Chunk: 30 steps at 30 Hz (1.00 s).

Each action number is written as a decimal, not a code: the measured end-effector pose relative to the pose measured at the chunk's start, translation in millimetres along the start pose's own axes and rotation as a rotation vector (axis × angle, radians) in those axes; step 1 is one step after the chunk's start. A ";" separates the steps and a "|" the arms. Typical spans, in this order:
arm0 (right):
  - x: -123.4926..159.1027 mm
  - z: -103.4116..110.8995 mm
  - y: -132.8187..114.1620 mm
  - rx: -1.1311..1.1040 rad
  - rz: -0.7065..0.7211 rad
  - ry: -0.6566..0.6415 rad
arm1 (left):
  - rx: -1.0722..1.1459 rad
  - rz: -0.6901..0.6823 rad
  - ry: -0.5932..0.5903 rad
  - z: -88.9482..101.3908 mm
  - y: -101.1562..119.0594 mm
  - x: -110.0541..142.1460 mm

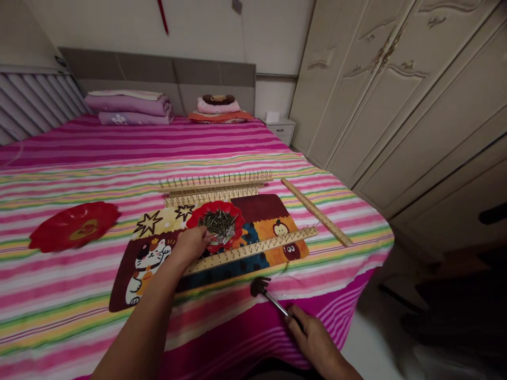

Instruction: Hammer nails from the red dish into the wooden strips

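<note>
My left hand [193, 243] is at the left rim of a red scalloped bowl [240, 228], its fingers drawn together; what they hold, if anything, is too small to make out. Inside the bowl lies a heap of metal nails [217, 224]. Just in front runs a wooden strip [233, 255] with a row of nails standing in it; my left wrist covers its left end. At the lower right, my right hand [312, 338] grips a claw hammer [276, 304] by its handle, the head pointing up and left over the bedspread.
A patterned mat [273, 206] lies under the bowl and strip. Behind it are nail-studded wooden strips [214, 184]. A bare wooden strip with holes [317, 212] lies to the right, a red scalloped dish [75, 227] to the left. Folded bedding [130, 108] sits near the headboard; a wardrobe [380, 95] stands right.
</note>
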State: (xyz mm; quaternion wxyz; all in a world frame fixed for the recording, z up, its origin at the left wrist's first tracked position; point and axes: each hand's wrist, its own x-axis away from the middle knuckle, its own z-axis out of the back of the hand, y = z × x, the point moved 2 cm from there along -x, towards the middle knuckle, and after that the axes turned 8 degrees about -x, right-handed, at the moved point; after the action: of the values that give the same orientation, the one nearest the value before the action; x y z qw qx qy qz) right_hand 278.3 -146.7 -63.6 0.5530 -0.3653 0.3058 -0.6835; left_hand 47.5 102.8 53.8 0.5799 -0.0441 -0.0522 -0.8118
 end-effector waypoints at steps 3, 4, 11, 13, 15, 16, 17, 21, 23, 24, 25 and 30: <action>0.6 -0.4 -0.8 0.012 -0.001 0.004 | 0.328 -0.023 0.077 2.4 -6.7 15.7; 0.6 -0.3 -1.6 0.013 0.001 0.006 | 0.451 -0.015 0.090 2.4 -8.0 22.2; 0.0 0.8 -7.4 0.044 0.004 0.001 | 1.239 0.130 -0.014 -10.7 -5.2 66.1; 0.8 1.0 -7.3 0.043 0.010 0.001 | 1.364 0.182 -0.089 -18.6 -4.5 75.6; 1.7 1.1 -6.7 0.050 0.011 0.003 | 1.432 0.227 -0.129 -26.9 -4.8 83.7; 2.1 1.1 -6.4 0.057 0.012 0.005 | 1.449 0.243 -0.139 -31.0 -4.9 87.0; 2.3 1.2 -6.4 0.066 0.014 0.006 | 1.462 0.260 -0.147 -34.9 -4.7 89.8; 2.0 1.5 -7.2 0.095 0.025 0.004 | 1.473 0.294 -0.078 -47.4 -0.6 94.3; 1.7 1.5 -7.4 0.095 0.026 0.004 | 1.421 0.302 0.028 -51.4 3.9 92.7; 1.6 1.4 -7.3 0.094 0.026 0.004 | 1.388 0.309 0.086 -53.3 6.8 91.2; 1.5 1.3 -7.1 0.096 0.025 0.004 | 1.358 0.317 0.135 -55.3 10.0 89.5; 2.2 1.2 -7.3 0.122 0.020 0.004 | 1.231 0.403 0.293 -67.8 25.3 81.5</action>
State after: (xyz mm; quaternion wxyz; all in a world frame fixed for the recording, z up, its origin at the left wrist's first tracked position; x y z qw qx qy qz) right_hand 275.1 -147.4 -56.6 0.5804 -0.3266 0.2684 -0.6960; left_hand 44.3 9.1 -1.7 0.6408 0.3973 -0.4177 -0.5069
